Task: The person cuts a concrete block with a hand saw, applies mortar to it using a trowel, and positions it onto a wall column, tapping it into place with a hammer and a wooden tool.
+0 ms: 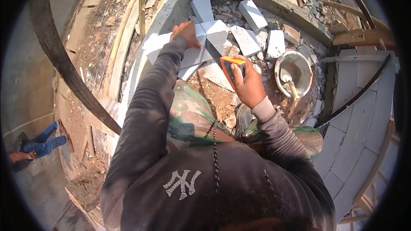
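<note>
Head view: dark-bladed, toothed hand saw w/ orange-and-black handle [217, 59] is ahead of the person's body, blade angled up-left btwn two pieces: long white rectangular block [191, 58] on L, shorter white block [217, 32] on R. Can't tell if the line there is a cut or a gap. R grip [249, 86] is wrapped round the saw handle. L grip [186, 34] rests on the long block, fingers bent over it; can't tell if it's clasping. Near & beyond: loose white blocks [252, 15] on rubble. Right of these, round grey-white bucket [278, 70] w/ wooden-handled tool [293, 90] inside, handle over rim. Camouflage trousers [192, 115] below. Far R: pale grey block paving [355, 128]. Far L, well apart: another person in blue jeans [45, 139].
</note>
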{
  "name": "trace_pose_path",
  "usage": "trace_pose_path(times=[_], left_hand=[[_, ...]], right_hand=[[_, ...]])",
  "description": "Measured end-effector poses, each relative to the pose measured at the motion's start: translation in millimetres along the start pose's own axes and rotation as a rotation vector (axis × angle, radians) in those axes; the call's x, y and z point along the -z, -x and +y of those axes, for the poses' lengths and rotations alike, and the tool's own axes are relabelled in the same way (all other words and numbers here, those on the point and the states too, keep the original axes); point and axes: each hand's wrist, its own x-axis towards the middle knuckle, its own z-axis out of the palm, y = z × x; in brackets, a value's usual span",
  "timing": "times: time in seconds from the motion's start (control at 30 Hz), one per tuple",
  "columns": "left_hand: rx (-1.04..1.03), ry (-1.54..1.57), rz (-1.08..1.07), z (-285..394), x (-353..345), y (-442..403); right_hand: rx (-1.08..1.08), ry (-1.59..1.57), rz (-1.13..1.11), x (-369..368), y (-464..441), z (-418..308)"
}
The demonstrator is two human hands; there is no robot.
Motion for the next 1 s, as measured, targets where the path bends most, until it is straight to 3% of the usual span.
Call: trace_pose_path(times=[0.13,0.17,0.3,0.37,0.47,0.53,0.7,0.83,0.93,1.0], left_hand=[[0.029,0.004,-0.006,-1.7,1.0,-2.2],[0.029,0.008,-0.003,-1.3,3.7,-5.5],[0.019,-0.023,-0.014,-4.6,3.7,-12.4],[0.011,-0.029,-0.005,-3.9,2.6,-9.2],[0.001,-0.010,-0.022,1.6,3.1,2.4],[0.014,-0.008,-0.034,-3.1,2.0,-3.7],[0.005,-0.019,-0.009,-5.5,-1.2,-6.6],[0.031,-0.015,-0.068,3.0,10.7,-3.8],[0.064,0.020,-0.043,9.6,14.7,6.6],[0.033,0.005,-0.022,5.0,12.4,1.9]], right_hand=[[-0.057,-0.034,-0.062,10.4,18.0,-9.2],[0.016,-0.022,-0.011,22.4,41.6,-12.5],[-0.199,-0.120,-0.071,54.4,85.9,-21.7],[-0.022,-0.056,-0.026,40.3,65.7,-15.4],[-0.056,0.016,-0.049,-6.1,-6.4,9.0],[0.029,0.018,-0.038,-5.3,-3.7,11.2],[-0.104,-0.013,-0.063,59.9,103.7,-20.8],[-0.020,0.003,0.001,23.7,85.3,7.7],[-0.079,0.053,0.002,-18.5,34.1,36.0],[0.017,0.043,0.046,-23.9,31.7,45.5]])
